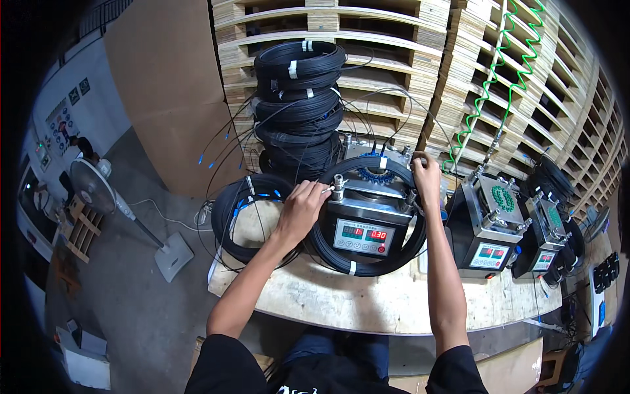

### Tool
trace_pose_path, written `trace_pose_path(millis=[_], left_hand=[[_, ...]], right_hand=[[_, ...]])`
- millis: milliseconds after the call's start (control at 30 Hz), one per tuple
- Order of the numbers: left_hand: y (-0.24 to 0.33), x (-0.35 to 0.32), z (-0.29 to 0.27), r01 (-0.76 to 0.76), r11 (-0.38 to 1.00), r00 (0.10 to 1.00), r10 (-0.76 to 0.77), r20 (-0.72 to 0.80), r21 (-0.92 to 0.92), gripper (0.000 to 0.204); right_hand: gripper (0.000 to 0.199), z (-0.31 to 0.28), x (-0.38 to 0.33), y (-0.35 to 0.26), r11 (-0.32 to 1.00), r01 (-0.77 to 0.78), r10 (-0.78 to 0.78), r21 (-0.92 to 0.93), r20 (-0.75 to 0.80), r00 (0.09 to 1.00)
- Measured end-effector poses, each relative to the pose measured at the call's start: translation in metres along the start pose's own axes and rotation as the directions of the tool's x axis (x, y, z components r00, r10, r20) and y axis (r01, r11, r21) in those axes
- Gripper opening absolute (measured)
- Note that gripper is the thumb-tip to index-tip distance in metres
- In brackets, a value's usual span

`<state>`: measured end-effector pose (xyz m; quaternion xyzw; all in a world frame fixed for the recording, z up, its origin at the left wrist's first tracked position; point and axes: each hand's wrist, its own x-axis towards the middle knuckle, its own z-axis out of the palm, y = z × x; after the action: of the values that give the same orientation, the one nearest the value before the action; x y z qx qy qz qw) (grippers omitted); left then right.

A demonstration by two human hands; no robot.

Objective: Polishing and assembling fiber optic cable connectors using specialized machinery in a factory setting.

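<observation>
Left hand (304, 209), right hand (428, 177) at black coil (374, 268), each grip unclear, machine (364, 238) partly covered

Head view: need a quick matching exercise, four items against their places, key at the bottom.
Things
1. left hand
2. single cable coil at the machine's front
3. tall cable stack
4. pedestal fan

Places
A. on the grey floor, left of the table
B. encircling the lit display, as seen from here
C. fingertips close by a metal post
D. piled up in front of wooden pallets

Pairs: 1-C, 2-B, 3-D, 4-A
</observation>
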<state>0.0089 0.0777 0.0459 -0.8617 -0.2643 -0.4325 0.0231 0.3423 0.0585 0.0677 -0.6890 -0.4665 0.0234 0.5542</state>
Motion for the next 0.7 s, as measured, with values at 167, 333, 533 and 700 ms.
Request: trace_pose_path(millis=[167,333,533,700], left_hand=[[0.017,0.012,-0.003,0.512,0.850,0.851,-0.484,0.204,-0.123,0.017],[0.025,0.008,0.004,0.189,0.982,0.981,-0.188,0.053,-0.014,0.017],[0.053,0.007,0.025,0.302,0.911,0.953,-0.279,0.121,-0.282,0.017],[0.047,0.018,0.035,0.380,0.740,0.925,-0.312,0.216,-0.555,0.022]], right_hand=[[0.031,-0.001,-0.001,0.005,1.000,0.014,-0.015,-0.004,-0.020,1.000],[0.030,-0.002,0.003,0.012,0.999,0.042,-0.042,0.005,-0.050,0.998],[0.029,0.001,-0.001,0.004,1.000,0.020,-0.020,0.020,-0.046,0.999],[0.028,-0.002,-0.008,-0.011,0.998,0.045,-0.043,0.035,-0.058,0.997]])
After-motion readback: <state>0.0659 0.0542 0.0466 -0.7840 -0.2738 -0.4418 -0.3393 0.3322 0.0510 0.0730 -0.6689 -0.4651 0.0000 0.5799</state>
